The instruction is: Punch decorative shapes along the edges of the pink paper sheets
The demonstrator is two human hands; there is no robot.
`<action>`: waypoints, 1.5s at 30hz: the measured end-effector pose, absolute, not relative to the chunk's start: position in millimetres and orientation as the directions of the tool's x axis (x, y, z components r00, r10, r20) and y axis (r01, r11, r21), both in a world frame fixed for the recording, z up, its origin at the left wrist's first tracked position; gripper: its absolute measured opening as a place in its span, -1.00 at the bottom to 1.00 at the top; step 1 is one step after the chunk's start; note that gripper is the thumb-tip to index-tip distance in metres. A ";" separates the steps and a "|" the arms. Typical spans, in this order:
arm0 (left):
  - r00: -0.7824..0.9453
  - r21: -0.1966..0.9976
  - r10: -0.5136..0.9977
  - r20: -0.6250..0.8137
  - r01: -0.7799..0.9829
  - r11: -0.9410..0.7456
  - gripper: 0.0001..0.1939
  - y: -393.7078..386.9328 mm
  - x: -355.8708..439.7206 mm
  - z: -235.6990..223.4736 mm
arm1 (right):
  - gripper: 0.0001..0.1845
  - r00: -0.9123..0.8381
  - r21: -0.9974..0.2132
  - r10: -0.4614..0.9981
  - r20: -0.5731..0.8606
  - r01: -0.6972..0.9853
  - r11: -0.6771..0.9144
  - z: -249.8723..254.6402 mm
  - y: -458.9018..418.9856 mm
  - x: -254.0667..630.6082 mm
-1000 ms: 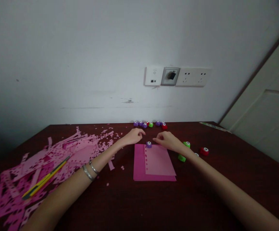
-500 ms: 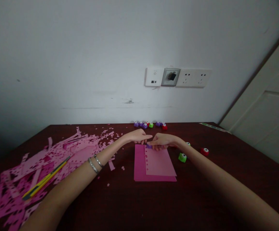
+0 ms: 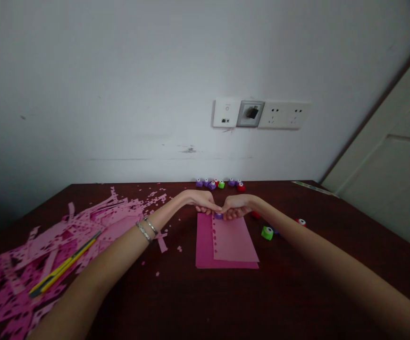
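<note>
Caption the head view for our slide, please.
Left hand and right hand meet over a purple punch at the edge of pink paper.

Looking like a room in a home, not certain. Scuffed plain wall (image 3: 137, 94) is rising beyond the left hand (image 3: 205, 200) and right hand (image 3: 238, 206). Household-type sockets (image 3: 285, 114) and a port plate (image 3: 225, 113) are sitting on it, above the right hand. White panelled door (image 3: 403, 156) is standing well right of that hand. Dark red-brown table (image 3: 176, 302) is running under both; paper scraps (image 3: 49, 233) are sprawling left of the left hand, craft-style.
</note>
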State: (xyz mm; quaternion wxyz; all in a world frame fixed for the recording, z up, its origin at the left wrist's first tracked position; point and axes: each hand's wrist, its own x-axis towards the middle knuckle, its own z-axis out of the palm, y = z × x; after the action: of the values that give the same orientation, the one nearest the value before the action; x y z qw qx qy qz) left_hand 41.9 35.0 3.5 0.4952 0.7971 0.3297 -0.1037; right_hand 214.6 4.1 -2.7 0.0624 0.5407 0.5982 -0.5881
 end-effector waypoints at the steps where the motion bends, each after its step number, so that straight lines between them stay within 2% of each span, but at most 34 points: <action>1: 0.758 0.721 0.412 -0.506 0.634 -0.280 -0.50 36.6 42.4 2.3 | -0.62 -0.385 -0.619 0.562 -0.732 0.721 -0.311 -3.0 4.7 213.9; 4: 0.733 0.709 0.383 -0.562 0.666 -0.233 -0.50 40.0 45.1 0.6 | -0.65 -0.318 -0.570 0.540 -0.779 0.718 -0.400 -3.0 5.2 211.8; 10: 0.702 0.680 0.374 -0.606 0.701 -0.212 -0.51 41.2 50.0 2.2 | -0.68 -0.302 -0.581 0.563 -0.769 0.698 -0.420 -1.9 1.4 209.4; 15: 0.711 0.704 0.428 -0.558 0.678 -0.210 -0.49 35.9 48.5 0.0 | -0.71 -0.310 -0.632 0.635 -0.707 0.679 -0.372 -5.0 -1.7 210.1; 20: 0.731 0.715 0.465 -0.499 0.651 -0.255 -0.49 29.6 43.1 0.0 | -0.66 -0.336 -0.687 0.719 -0.609 0.676 -0.266 -5.0 -9.1 211.5; 23: 0.719 0.641 0.596 -0.358 0.653 -0.403 -0.48 20.1 39.4 2.0 | -0.59 -0.334 -0.712 0.809 -0.483 0.688 -0.141 -3.5 -19.8 211.8; 27: 0.634 0.439 0.773 0.037 0.684 -0.582 -0.59 -15.3 36.0 1.7 | -0.49 -0.301 -0.651 0.901 -0.313 0.759 0.027 -5.8 -33.6 212.7; 29: 0.573 0.336 0.795 0.202 0.721 -0.605 -0.65 -41.9 35.0 -0.5 | -0.44 -0.255 -0.597 0.941 -0.222 0.798 0.075 -5.9 -39.2 214.2; 31: 0.633 0.206 0.717 0.292 0.691 -0.693 -0.68 -69.3 33.6 -4.0 | -0.43 -0.232 -0.571 0.962 -0.144 0.814 0.110 -3.2 -44.5 216.5; 34: 0.755 0.037 0.600 0.266 0.614 -0.789 -0.59 -102.2 29.4 -11.3 | -0.50 -0.273 -0.555 0.961 -0.036 0.806 0.208 3.5 -51.3 221.0; 36: 0.782 0.007 0.583 0.219 0.597 -0.803 -0.49 -115.4 25.2 -16.6 | -0.57 -0.324 -0.511 0.945 0.041 0.806 0.299 5.2 -53.1 223.6; 41: 0.779 0.084 0.624 0.061 0.619 -0.781 -0.35 -125.5 15.3 -26.2 | -0.62 -0.481 -0.369 0.871 0.099 0.795 0.481 -8.8 -46.6 224.3; 45: 0.776 0.130 0.631 -0.016 0.627 -0.768 -0.33 -126.9 11.1 -27.6 | -0.70 -0.528 -0.332 0.844 0.090 0.783 0.526 -21.9 -40.1 222.2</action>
State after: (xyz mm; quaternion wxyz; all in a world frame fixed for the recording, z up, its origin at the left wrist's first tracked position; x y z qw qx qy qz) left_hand 11.1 -126.9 -27.6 0.0641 0.9401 0.3344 0.0142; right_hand 222.2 -40.1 -21.9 -0.1209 0.4703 0.8650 -0.1263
